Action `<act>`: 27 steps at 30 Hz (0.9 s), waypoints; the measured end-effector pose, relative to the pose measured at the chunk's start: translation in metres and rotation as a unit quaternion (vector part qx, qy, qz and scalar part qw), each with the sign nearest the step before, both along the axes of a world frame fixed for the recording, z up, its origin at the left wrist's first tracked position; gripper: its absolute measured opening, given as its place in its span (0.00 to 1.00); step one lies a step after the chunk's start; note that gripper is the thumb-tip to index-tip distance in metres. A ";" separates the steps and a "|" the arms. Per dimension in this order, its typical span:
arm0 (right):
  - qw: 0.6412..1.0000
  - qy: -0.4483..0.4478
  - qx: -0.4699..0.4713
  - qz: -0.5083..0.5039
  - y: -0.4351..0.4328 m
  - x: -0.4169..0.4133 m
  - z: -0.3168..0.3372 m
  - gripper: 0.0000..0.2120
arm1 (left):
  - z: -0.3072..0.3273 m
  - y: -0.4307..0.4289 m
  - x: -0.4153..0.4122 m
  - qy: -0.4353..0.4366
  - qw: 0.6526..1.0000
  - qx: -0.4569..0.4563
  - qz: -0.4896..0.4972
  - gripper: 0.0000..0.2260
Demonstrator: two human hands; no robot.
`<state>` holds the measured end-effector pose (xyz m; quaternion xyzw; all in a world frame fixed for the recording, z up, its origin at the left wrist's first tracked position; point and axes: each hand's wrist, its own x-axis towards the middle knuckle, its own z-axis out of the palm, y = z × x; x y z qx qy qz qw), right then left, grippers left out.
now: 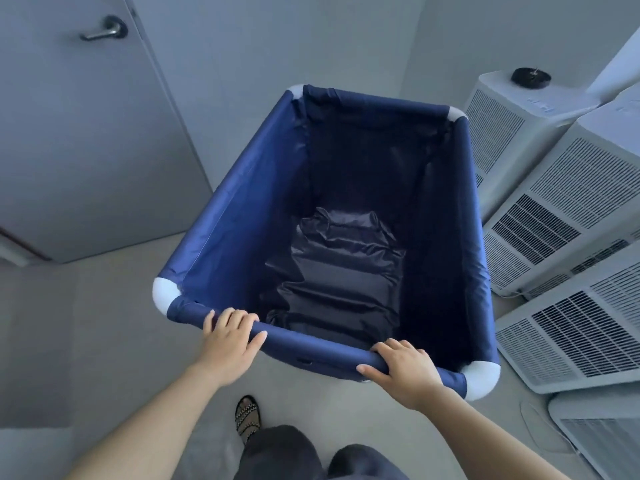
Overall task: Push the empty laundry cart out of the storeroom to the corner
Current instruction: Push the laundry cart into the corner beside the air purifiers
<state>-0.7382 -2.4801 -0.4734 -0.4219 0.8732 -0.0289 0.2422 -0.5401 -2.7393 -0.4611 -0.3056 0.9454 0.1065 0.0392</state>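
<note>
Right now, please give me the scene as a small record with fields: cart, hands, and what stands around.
cart: blue fabric laundry cart, white corner joints, nothing inside
left hand: gripping near rail, left part
right hand: gripping near rail, right part
door: left of cart, shut, lever handle
right side: row of white vented appliances, close beside cart
floor: grey

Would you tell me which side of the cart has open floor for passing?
Bare floor lies left of the cart, toward the door. The right is crowded: white units stand close beside the cart. Both hands grip its near rail.
</note>
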 end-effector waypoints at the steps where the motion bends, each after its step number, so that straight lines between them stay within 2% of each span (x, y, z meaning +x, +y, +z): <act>1: 1.000 -0.002 -0.003 0.003 0.007 0.002 -0.001 0.31 | -0.002 0.008 0.002 0.004 1.000 -0.018 -0.005 0.31; 4: 1.000 0.012 -0.010 0.010 0.028 0.009 -0.003 0.34 | -0.004 0.028 0.006 0.006 0.998 -0.061 -0.033 0.32; 6: 1.000 0.029 -0.012 0.005 0.038 0.012 -0.003 0.36 | -0.003 0.039 0.005 0.004 0.998 -0.064 -0.025 0.28; 9: 0.999 0.032 -0.010 0.004 0.048 0.014 -0.004 0.37 | -0.005 0.051 0.002 -0.001 0.997 -0.075 -0.007 0.22; 14: 0.999 0.038 -0.014 0.004 0.045 0.013 -0.003 0.38 | -0.005 0.051 -0.001 -0.006 0.997 -0.083 0.002 0.22; 19: 0.999 0.045 -0.029 0.003 0.029 0.009 -0.004 0.37 | -0.010 0.027 -0.011 -0.091 0.994 -0.044 0.033 0.16; 27: 0.998 0.050 -0.044 -0.009 -0.006 0.000 -0.006 0.34 | -0.004 -0.027 -0.035 -0.194 0.978 0.079 0.016 0.17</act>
